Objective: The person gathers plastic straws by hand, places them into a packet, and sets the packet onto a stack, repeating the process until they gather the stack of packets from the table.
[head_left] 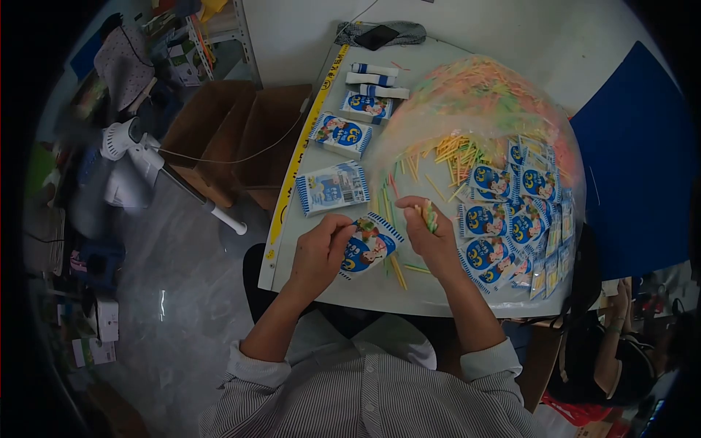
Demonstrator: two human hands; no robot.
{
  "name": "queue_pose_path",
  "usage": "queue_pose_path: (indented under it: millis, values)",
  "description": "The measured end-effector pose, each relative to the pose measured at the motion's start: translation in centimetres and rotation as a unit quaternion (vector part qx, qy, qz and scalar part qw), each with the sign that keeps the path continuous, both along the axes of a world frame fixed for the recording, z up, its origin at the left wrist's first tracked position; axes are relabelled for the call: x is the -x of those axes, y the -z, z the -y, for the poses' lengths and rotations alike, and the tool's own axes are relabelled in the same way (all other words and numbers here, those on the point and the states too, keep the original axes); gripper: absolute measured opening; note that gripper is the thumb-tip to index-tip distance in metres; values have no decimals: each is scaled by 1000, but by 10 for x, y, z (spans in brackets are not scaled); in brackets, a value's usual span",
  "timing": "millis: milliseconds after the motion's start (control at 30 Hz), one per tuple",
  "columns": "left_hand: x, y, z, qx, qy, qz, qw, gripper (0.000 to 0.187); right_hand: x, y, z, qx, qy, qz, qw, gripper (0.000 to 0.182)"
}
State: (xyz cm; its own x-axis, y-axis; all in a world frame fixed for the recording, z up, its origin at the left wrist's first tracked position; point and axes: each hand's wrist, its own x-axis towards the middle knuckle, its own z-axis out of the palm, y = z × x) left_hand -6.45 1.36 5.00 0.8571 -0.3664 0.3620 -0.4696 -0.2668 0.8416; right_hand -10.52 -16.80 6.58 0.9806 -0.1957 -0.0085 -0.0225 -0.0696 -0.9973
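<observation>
My left hand (pixel 321 252) pinches the edge of a blue-and-white printed packet (pixel 369 244) above the table's front part. My right hand (pixel 432 237) is closed around a small bundle of thin coloured sticks (pixel 429 216), their ends showing past the fingers. Loose yellow and green sticks (pixel 398 270) lie on the table between and below the hands. Right of my right hand, many similar packets (pixel 504 219) lie overlapping in a pile. Behind them is a large clear plastic bag (pixel 475 87) full of pink, orange and green sticks, with more yellow sticks (pixel 458 160) spilled at its mouth.
Several more packets (pixel 340 135) stand along the table's left side, beside a yellow tape strip (pixel 288 182). A phone (pixel 376 36) rests on cloth at the back. Cardboard boxes (pixel 241 139) and a white fan (pixel 131 146) stand left. Another person (pixel 613 350) sits at the right.
</observation>
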Motion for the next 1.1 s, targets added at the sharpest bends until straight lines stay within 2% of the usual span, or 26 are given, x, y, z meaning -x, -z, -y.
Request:
queue_pose_path:
  millis: [33,67,133,233,267,300,333,400,433,467,500,533,567,600,633,700,733,767,833,867,900,933,1000,1033,1100]
  values:
    - [1,-1,0,-1,1,-2,1000,10,2,-2,-4,94,0,23,995,20]
    - [1,-2,0,-10,8,-14,1000,9,4,0,-3,92,1,21,996,20]
    - [2,-1,0,-22,12,-28,999,9,6,2,0,92,-67,-31,993,17]
    - [1,2,4,-24,35,1,999,12,13,4,3,52,-51,-37,997,14]
    - [0,0,8,-31,-51,145,988,17,15,1,4,52,-50,-38,997,14]
    - [0,-2,12,-37,-135,285,948,23,17,-4,4,92,-28,-32,995,15]
    - [4,-1,12,-37,-132,285,949,23,19,-8,3,132,-5,-26,991,16]
    - [21,4,7,-10,-69,209,975,31,24,-12,-1,150,13,-12,989,17]
    - [28,4,9,-12,-69,209,975,31,26,-12,-4,168,27,3,985,19]
    - [37,3,16,29,-15,58,998,30,27,-10,-8,167,24,4,986,19]
    - [43,2,22,70,37,-95,992,29,28,-7,-12,226,33,85,970,17]
    - [45,7,28,69,33,-94,993,29,30,-4,-16,281,42,165,944,17]
    - [46,17,34,173,34,-165,971,27,32,0,-20,279,38,165,945,17]
    - [47,22,37,273,36,-232,933,24,34,3,-23,353,28,202,913,17]
    - [48,21,37,272,34,-233,933,24,36,6,-27,424,20,237,874,17]
    - [51,17,38,340,-17,-340,877,18,39,13,-32,432,14,246,868,17]
    - [50,19,37,340,-18,-341,876,18,40,17,-34,441,8,257,860,18]
    - [48,22,34,305,-16,-341,889,17,38,23,-35,440,7,256,861,18]
    - [43,30,27,267,-16,-343,900,16,35,35,-37,326,42,281,902,16]
    - [40,34,24,194,-23,-278,941,18,36,34,-37,325,42,279,903,16]
    - [38,36,22,118,-28,-209,970,20,38,31,-35,178,43,158,970,14]
    - [39,34,22,117,-28,-210,970,20,39,30,-33,24,42,29,998,13]
    - [41,26,23,-2,-47,-83,995,23,37,32,-30,60,71,35,995,11]
    - [41,23,24,-1,-46,-83,996,23,34,33,-29,96,99,44,989,10]
    - [42,18,27,13,-53,-7,998,21,29,33,-27,88,103,35,990,9]
